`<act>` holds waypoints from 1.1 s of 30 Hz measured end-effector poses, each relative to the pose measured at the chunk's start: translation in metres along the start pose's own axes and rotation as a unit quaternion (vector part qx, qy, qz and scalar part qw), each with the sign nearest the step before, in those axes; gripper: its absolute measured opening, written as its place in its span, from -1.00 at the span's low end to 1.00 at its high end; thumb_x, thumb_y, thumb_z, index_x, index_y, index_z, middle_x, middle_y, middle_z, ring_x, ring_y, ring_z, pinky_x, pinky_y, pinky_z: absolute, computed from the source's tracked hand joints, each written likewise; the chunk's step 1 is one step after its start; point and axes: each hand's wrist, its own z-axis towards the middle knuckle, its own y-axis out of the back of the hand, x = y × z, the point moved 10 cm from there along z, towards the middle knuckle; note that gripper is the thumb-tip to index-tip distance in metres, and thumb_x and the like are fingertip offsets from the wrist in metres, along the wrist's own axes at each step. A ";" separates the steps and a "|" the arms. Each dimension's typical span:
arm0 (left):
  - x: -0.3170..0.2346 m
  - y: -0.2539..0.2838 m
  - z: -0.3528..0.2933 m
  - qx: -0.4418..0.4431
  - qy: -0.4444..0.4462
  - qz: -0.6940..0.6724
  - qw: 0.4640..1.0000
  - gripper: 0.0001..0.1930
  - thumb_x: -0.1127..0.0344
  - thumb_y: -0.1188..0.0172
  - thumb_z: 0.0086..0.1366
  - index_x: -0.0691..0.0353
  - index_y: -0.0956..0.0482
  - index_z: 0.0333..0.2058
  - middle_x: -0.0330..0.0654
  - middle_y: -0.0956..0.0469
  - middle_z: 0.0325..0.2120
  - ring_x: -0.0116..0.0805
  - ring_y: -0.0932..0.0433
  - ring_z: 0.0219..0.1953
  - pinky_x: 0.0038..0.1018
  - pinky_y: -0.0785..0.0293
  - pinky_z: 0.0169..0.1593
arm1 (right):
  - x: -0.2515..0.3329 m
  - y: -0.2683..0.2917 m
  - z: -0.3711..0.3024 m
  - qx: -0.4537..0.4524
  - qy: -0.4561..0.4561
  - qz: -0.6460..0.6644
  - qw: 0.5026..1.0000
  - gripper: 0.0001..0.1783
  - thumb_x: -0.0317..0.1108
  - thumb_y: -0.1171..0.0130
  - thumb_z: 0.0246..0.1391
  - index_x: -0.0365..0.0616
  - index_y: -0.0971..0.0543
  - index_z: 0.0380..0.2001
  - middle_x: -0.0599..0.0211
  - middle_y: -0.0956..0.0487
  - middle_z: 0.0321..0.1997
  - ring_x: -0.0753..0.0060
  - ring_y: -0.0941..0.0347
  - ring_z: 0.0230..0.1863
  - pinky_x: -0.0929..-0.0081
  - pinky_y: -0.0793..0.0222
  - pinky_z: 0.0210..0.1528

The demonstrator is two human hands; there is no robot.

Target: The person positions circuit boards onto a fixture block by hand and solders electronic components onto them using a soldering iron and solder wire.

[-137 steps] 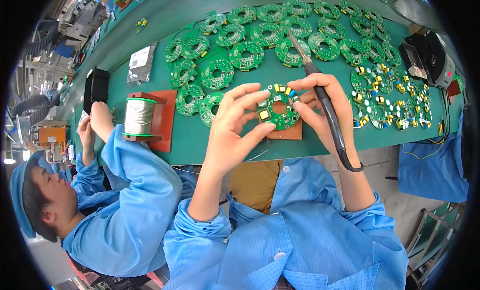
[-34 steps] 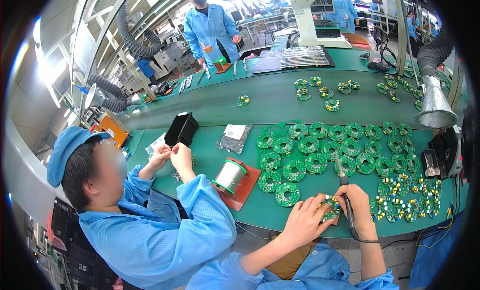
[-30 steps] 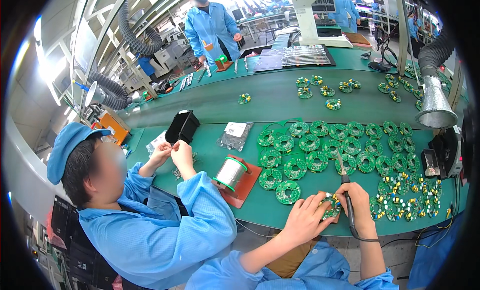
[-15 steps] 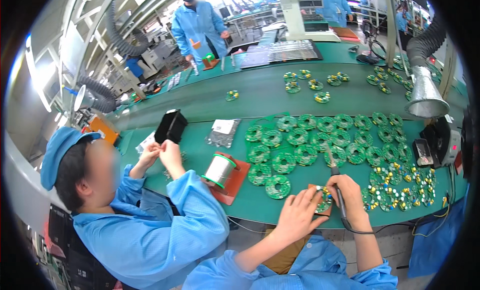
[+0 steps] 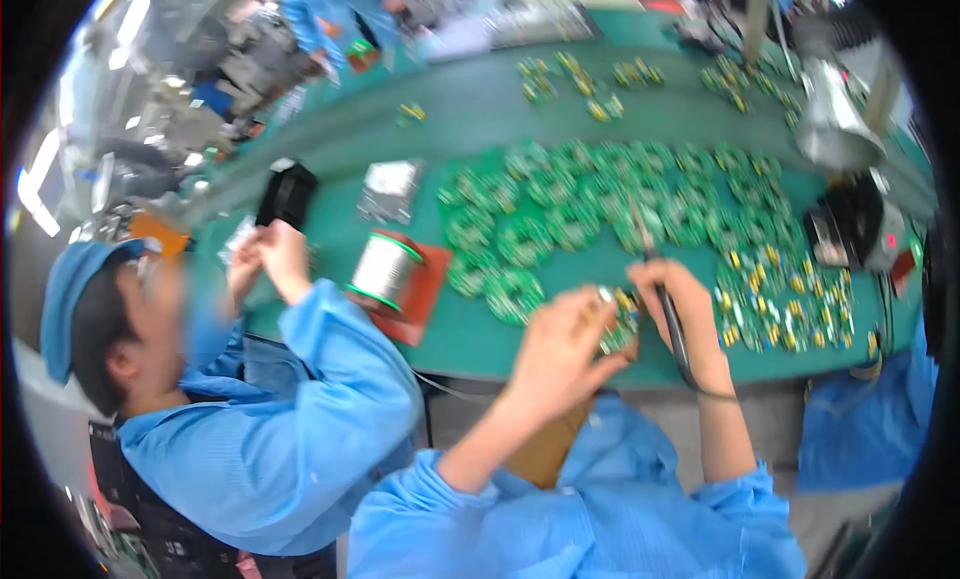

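In my right hand (image 5: 675, 294) is a soldering iron (image 5: 674, 337), its metal tip pointing up and away over the rows of boards. Its cord hangs past my wrist. My left hand (image 5: 555, 349) grips a round green circuit board (image 5: 622, 329) fitted with small parts at the table's near edge, fingers on its left side and thumb along its near side. Motion blur hides the fine detail of that board. Just beyond both hands lie several bare ring-shaped boards (image 5: 525, 241).
Populated boards (image 5: 790, 297) crowd the right, near a black device (image 5: 862, 224) and a metal fume funnel (image 5: 838, 124). A solder wire spool (image 5: 384, 271) stands on a red base at left. Beside me sits a co-worker (image 5: 260, 419), hands together near a black bin (image 5: 287, 191).
The whole view has shifted and blurred, so the table sits higher and further left. My left fingers look more bent around the board. The soldering iron stays in my right hand.
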 end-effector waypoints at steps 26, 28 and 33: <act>0.072 0.017 -0.064 -0.178 0.296 -0.337 0.876 -0.95 0.54 -0.16 0.20 0.31 -0.52 -0.35 -0.48 -0.31 -0.69 -0.81 -0.10 -0.65 -0.75 0.05 -0.60 | -0.012 0.031 -0.062 -0.068 -0.212 0.218 0.950 -0.78 -0.36 -0.19 -0.01 -0.34 -0.55 -0.39 0.27 -0.54 -0.44 0.55 -0.39 -0.46 0.62 -0.26 -0.39; 0.069 0.011 -0.057 -0.147 0.282 -0.323 0.892 -0.95 0.53 -0.18 0.18 0.31 -0.52 -0.36 -0.48 -0.32 -0.69 -0.81 -0.10 -0.67 -0.74 0.05 -0.61 | -0.008 0.031 -0.053 -0.042 -0.174 0.200 0.963 -0.78 -0.35 -0.17 0.00 -0.33 -0.55 -0.38 0.27 -0.55 -0.44 0.56 -0.41 -0.43 0.63 -0.28 -0.37; 0.069 0.005 -0.055 -0.143 0.290 -0.317 0.891 -0.97 0.52 -0.19 0.16 0.33 -0.54 -0.39 -0.43 -0.36 -0.65 -0.79 -0.09 -0.68 -0.72 0.04 -0.62 | -0.010 0.017 -0.047 0.030 -0.166 0.197 0.966 -0.80 -0.37 -0.12 0.00 -0.31 -0.56 -0.39 0.31 -0.54 -0.46 0.60 -0.39 -0.43 0.65 -0.26 -0.38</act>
